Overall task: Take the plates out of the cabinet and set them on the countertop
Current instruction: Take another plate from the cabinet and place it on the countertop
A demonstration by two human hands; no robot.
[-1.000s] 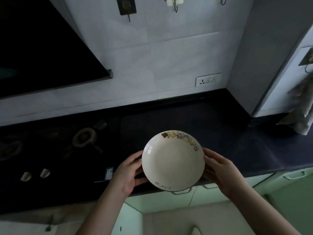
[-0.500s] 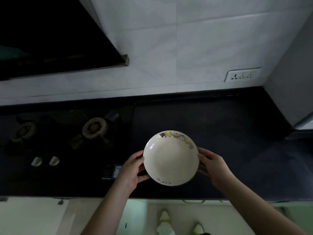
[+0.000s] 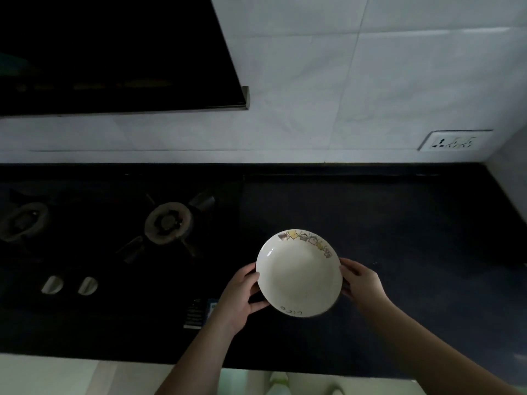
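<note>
A deep white plate (image 3: 299, 273) with small coloured drawings along its far rim is held level over the dark countertop (image 3: 413, 252). My left hand (image 3: 239, 297) grips its left edge and my right hand (image 3: 360, 282) grips its right edge. The plate sits just right of the hob, near the counter's front half. I cannot tell whether its underside touches the counter. No cabinet is in view.
A black gas hob (image 3: 119, 238) with two burners and two knobs (image 3: 70, 285) fills the left of the counter. A dark chimney hood (image 3: 114, 52) hangs above it. A wall socket (image 3: 453, 141) sits at the back right. A side wall (image 3: 513, 172) bounds the counter's right end.
The view has tilted down and forward over the counter. The plate, still held by both hands, has moved from above the counter's front edge to over the countertop.
</note>
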